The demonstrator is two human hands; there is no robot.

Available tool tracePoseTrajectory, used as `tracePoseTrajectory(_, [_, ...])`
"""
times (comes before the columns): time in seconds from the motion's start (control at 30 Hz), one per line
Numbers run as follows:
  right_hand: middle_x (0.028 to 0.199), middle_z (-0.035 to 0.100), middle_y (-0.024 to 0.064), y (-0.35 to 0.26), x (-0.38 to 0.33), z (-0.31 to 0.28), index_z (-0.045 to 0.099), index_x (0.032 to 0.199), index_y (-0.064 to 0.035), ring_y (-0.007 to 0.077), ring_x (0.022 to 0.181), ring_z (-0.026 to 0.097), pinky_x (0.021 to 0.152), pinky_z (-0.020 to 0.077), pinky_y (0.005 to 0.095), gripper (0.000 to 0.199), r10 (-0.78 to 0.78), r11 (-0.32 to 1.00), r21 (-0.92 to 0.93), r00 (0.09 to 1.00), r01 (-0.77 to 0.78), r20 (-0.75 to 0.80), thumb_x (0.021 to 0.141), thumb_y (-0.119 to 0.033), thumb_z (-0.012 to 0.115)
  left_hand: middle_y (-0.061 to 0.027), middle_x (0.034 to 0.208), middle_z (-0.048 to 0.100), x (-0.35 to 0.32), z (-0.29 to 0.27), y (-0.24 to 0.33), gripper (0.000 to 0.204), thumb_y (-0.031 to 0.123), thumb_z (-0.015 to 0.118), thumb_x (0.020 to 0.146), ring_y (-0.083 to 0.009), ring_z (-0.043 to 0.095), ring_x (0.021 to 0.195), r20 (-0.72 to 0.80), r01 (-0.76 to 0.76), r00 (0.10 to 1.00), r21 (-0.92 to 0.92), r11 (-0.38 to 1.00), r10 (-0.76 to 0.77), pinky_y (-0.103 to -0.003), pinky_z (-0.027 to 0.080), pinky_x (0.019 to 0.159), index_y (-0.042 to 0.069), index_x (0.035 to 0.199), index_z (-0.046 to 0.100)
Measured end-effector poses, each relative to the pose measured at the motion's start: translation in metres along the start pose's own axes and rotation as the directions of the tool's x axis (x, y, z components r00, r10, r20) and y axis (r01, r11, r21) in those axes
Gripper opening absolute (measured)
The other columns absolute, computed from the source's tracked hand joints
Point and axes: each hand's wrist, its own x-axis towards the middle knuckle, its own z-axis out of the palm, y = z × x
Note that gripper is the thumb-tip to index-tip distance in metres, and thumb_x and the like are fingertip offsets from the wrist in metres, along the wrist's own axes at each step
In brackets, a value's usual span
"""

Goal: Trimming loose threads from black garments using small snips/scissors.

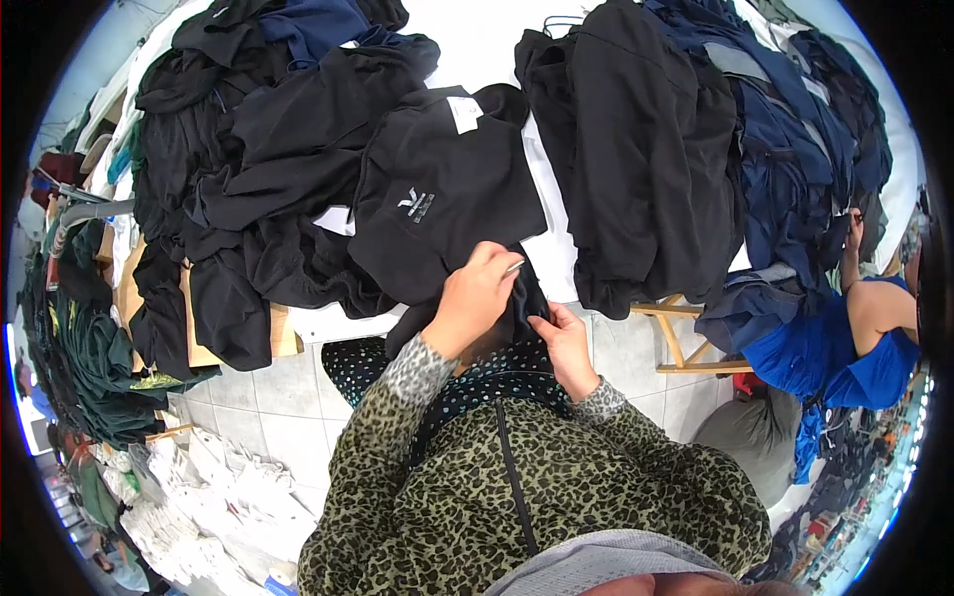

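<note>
A black garment with a light printed mark and a white label lies on the white table, its near end hanging over the front edge. My left hand is closed over that near end, and a small shiny metal tool sticks out between thumb and fingers; its kind is mostly hidden. To its right, my right hand pinches the hanging dark cloth between thumb and fingertips, just off the table edge.
Heaps of black garments lie on the left, with another black pile to the right. Navy garments sit farther right, beside a person in blue. White cloth covers the floor at lower left. A wooden stool stands under the right pile.
</note>
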Motion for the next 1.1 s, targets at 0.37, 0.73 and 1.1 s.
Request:
tracePoseTrajectory(0.37, [0.091, 0.058, 0.0091, -0.019, 0.017, 0.003, 0.061, 0.108, 0.0003, 0.0178, 0.075, 0.058, 0.066, 0.0484, 0.0288, 0.042, -0.449, 0.747, -0.518, 0.891, 0.417, 0.07, 0.071, -0.012, 0.075, -0.0163, 0.085, 0.063, 0.014, 0.026, -0.03, 0.013, 0.007, 0.057, 0.077, -0.0357, 0.062, 0.078, 0.188, 0.041, 0.981, 0.067, 0.997, -0.053, -0.045, 0.05, 0.07, 0.001, 0.087, 0.064])
tracePoseTrajectory(0.73, [0.085, 0.066, 0.0128, -0.026, 0.045, 0.017, 0.066, 0.098, 0.0014, 0.0176, 0.075, 0.064, 0.067, 0.0492, 0.0278, 0.021, -0.533, 0.729, -0.446, 0.839, 0.519, 0.104, 0.077, -0.003, 0.067, -0.0194, 0.086, 0.064, 0.029, 0.023, -0.025, 0.015, 0.009, 0.06, 0.075, -0.0362, 0.062, 0.082, 0.215, 0.133, 0.968, 0.015, 0.991, -0.134, -0.044, 0.05, 0.073, -0.001, 0.086, 0.063])
tracePoseTrajectory(1.1, [0.087, 0.064, 0.0068, -0.017, 0.058, -0.013, 0.061, 0.091, 0.0013, 0.0138, 0.08, 0.06, 0.075, 0.0475, 0.024, 0.009, 0.037, 0.906, 0.421, 0.999, -0.041, 0.017, 0.085, -0.005, 0.064, -0.0185, 0.086, 0.065, 0.025, 0.026, -0.028, 0.014, 0.011, 0.063, 0.075, -0.0348, 0.063, 0.082, 0.226, 0.191, 0.957, -0.02, 0.981, -0.182, -0.043, 0.05, 0.074, 0.0, 0.084, 0.064])
